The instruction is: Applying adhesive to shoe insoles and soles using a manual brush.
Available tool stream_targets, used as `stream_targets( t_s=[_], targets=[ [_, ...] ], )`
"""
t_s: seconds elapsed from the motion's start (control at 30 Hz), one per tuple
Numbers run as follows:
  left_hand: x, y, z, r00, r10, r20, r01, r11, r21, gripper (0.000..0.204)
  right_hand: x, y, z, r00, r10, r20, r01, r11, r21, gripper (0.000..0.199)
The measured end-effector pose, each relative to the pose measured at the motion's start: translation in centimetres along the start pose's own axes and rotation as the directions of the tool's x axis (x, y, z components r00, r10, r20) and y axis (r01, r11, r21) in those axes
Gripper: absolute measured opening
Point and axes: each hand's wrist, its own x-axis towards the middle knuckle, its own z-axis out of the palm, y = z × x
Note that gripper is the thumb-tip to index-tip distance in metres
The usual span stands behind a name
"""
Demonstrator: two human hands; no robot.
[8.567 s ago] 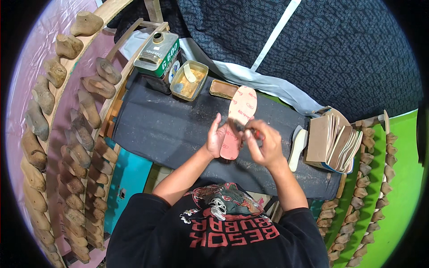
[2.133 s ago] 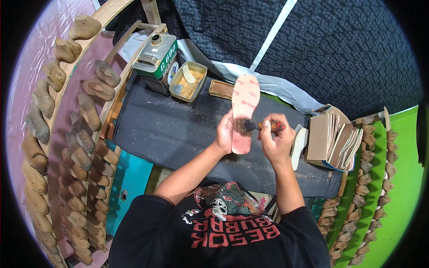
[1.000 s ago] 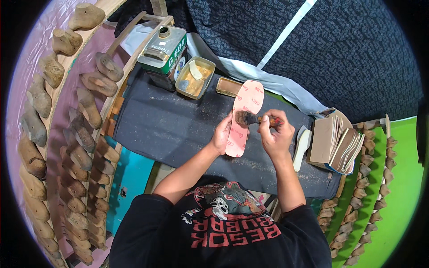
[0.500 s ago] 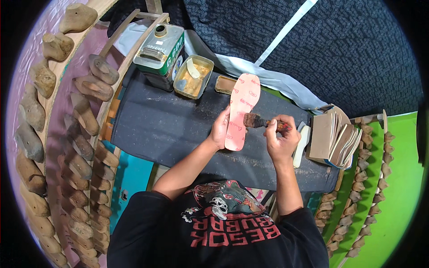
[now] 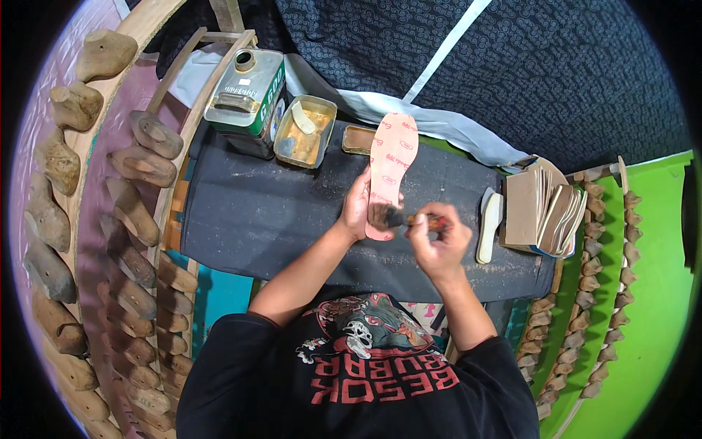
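My left hand point(image 5: 356, 209) grips a pink insole point(image 5: 393, 157) by its left edge, holding it up over the dark worktable point(image 5: 241, 197). The insole has red print on its face, its broad end pointing away from me. In my right hand point(image 5: 441, 238) is a brush point(image 5: 418, 219) with a dark handle, its fingers wrapped round it. The brown bristles, smeared by motion, lie against the insole's lower part. Beyond the insole sits a small shallow tray point(image 5: 356, 139) with brownish stuff inside. To the right, pale insole pieces point(image 5: 489, 225) rest on the table.
A metal can point(image 5: 246, 95) and a stained plastic tub point(image 5: 314, 139) holding a pale scraper-like piece stand at the back left. A box point(image 5: 523, 208) packed with insole sheets is at the right. Racks of wooden shoe lasts point(image 5: 135, 208) line both sides.
The brush has moved from the insole's middle down toward its near end, and my right hand has come left and nearer with it. My left hand still holds the insole.
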Motion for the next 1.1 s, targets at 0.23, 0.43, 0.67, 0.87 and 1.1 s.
stream_targets(
  t_s=[0.23,0.43,0.67,0.87,1.1],
  targets=[
    [-1.9,1.6,-1.6,0.998,0.018,-0.062,-0.017,1.0,0.02,0.053,1.2,2.6,-1.7,0.995,0.07,-0.07,-0.073,0.996,-0.049,0.005],
    [-5.7,1.0,-7.4,0.975,-0.22,0.039,0.222,0.974,-0.052,0.055,6.3,7.2,1.6,0.948,0.293,-0.124,-0.259,0.938,0.232,0.013],
    [-10.7,1.4,-9.1,0.897,-0.434,0.086,0.42,0.896,0.143,0.054,7.9,13.4,7.4,0.837,0.528,0.142,-0.52,0.69,0.503,0.026],
    [-11.2,2.3,-9.4,0.913,-0.391,0.118,0.381,0.919,0.099,0.055,8.3,17.1,10.0,0.729,0.629,0.272,-0.676,0.597,0.432,0.029],
    [-10.7,3.5,-8.6,0.938,-0.294,0.182,0.296,0.955,0.02,0.061,7.3,19.4,9.6,0.639,0.715,0.285,-0.751,0.498,0.434,0.047]
  ],
)
